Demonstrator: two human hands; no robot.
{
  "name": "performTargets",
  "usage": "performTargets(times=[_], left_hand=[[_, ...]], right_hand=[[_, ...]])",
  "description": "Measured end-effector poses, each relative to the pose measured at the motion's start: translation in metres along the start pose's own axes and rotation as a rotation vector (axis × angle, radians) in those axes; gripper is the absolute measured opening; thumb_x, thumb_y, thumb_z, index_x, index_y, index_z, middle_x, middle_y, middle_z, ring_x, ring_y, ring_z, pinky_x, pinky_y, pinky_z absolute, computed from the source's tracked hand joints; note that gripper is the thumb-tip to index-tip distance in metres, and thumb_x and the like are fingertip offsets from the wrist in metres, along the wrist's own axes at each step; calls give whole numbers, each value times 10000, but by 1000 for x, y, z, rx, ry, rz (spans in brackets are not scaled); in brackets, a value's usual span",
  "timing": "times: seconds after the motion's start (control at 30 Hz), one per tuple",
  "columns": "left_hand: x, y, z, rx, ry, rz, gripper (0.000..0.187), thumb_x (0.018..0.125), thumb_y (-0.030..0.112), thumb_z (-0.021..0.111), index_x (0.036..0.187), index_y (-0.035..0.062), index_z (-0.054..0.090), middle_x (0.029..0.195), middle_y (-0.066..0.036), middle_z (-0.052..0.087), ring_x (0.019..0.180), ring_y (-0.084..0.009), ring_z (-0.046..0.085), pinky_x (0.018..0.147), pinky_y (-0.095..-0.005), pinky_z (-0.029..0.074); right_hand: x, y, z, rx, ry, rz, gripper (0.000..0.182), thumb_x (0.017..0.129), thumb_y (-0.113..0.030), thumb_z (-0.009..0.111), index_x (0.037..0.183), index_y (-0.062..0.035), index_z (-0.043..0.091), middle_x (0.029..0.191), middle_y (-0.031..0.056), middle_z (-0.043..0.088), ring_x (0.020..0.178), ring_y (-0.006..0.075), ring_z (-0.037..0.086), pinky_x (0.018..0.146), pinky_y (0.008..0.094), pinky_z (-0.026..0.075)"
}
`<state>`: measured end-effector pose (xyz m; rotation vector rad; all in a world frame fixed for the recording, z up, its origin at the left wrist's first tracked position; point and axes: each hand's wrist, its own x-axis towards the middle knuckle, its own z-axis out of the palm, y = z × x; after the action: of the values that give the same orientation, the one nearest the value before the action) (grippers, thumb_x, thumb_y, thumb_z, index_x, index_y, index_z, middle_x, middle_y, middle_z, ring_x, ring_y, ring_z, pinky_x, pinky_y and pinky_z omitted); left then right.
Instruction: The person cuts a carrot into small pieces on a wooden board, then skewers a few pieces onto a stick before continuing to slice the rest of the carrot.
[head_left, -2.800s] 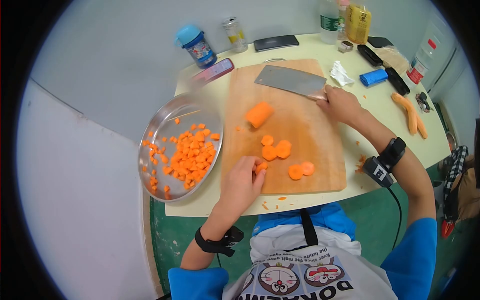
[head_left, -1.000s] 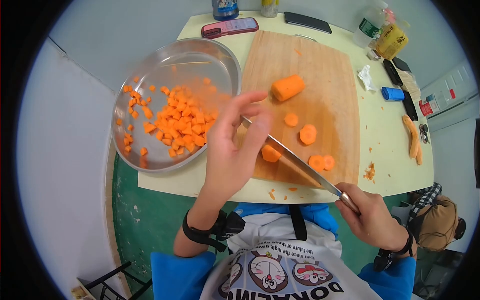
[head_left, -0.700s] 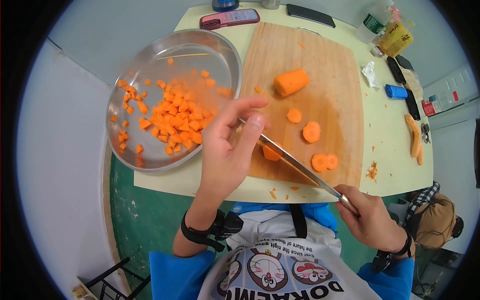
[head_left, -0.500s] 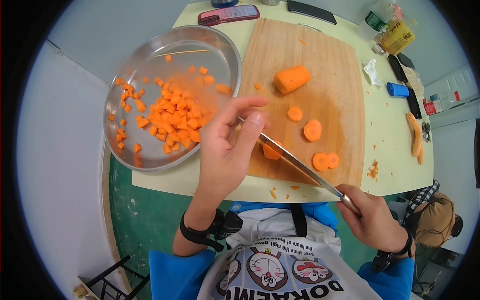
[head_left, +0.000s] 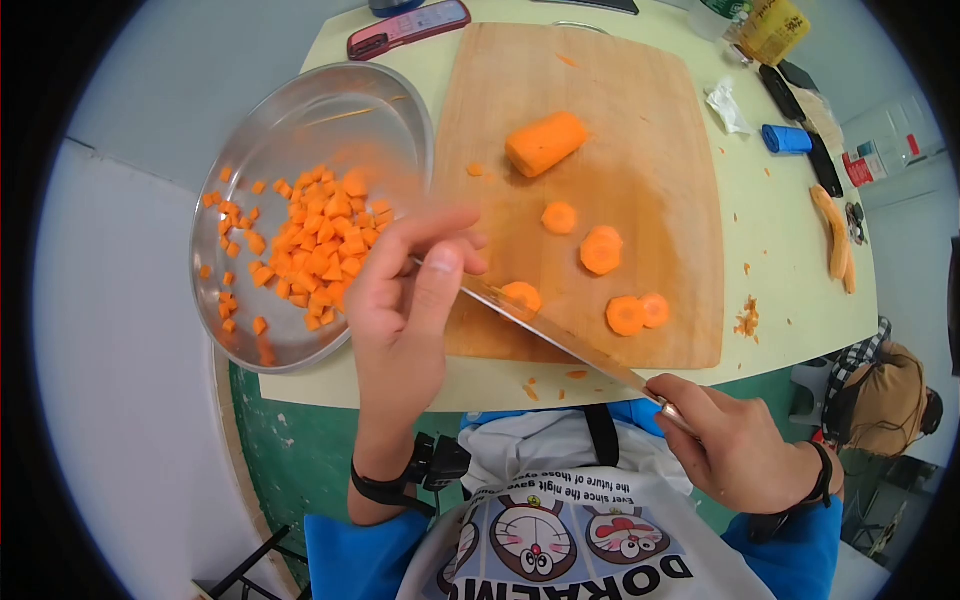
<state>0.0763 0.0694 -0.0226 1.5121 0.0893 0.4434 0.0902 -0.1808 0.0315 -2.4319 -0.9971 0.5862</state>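
Note:
My right hand (head_left: pixel 735 440) is wrapped round the handle of a long knife (head_left: pixel 560 340) at the board's front edge. The blade slants up and left over the wooden cutting board (head_left: pixel 650 130). My left hand (head_left: pixel 410 290) has its thumb and curled fingers at the blade's tip, between the board and the metal tray. Several carrot slices (head_left: pixel 601 251) lie on the board, one just behind the blade. A thick carrot piece (head_left: pixel 546 143) rests farther back. Diced carrot (head_left: pixel 320 235) is heaped in the round metal tray (head_left: pixel 270 120) at the left.
A phone in a red case (head_left: pixel 410 28) lies behind the tray. At the right of the table are a crumpled tissue (head_left: pixel 727 106), a blue roll (head_left: pixel 787 139), peeled carrots (head_left: pixel 832 235) and carrot scraps (head_left: pixel 747 318). A yellow pouch (head_left: pixel 772 30) stands at the back right.
The view has shifted, so the board and tray appear farther left. Both hands still hold the knife over the board's front, and the blade now lies in front of the nearest carrot slice.

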Motion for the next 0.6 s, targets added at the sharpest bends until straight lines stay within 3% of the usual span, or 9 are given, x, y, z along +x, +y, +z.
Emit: performTargets(times=[0.23, 0.3, 0.53, 0.6], left_hand=[[4, -2, -2, 2, -36, 0, 214, 908, 99, 469, 1063, -33, 536, 849, -60, 561, 835, -112, 520, 799, -247, 406], [5, -1, -2, 54, -63, -6, 268, 920, 112, 433, 1126, -44, 503, 829, -58, 533, 964, -191, 524, 910, -318, 357], [6, -4, -4, 56, -78, -36, 272, 925, 115, 416, 1136, -40, 489, 836, -60, 522, 984, -194, 514, 918, -318, 339], [7, -7, -4, 10, -54, -13, 231, 911, 105, 451, 1094, -25, 507, 846, -52, 544, 844, -110, 504, 821, -247, 387]], right_hand=[[1, -3, 2, -9, -38, -15, 279, 844, -134, 553, 1089, -52, 445, 575, 70, 472, 456, 238, 513, 364, 345, 416], [2, -4, 1, -9, -50, -11, 279, 843, -136, 552, 1085, -47, 446, 564, 65, 458, 442, 231, 504, 354, 342, 410], [6, -7, -6, -34, -116, 5, 265, 846, -133, 540, 1075, -40, 445, 548, 57, 452, 414, 223, 487, 336, 341, 397], [9, -6, -8, -33, -132, 4, 252, 847, -125, 534, 1066, -40, 442, 549, 62, 460, 418, 231, 493, 338, 342, 400]])
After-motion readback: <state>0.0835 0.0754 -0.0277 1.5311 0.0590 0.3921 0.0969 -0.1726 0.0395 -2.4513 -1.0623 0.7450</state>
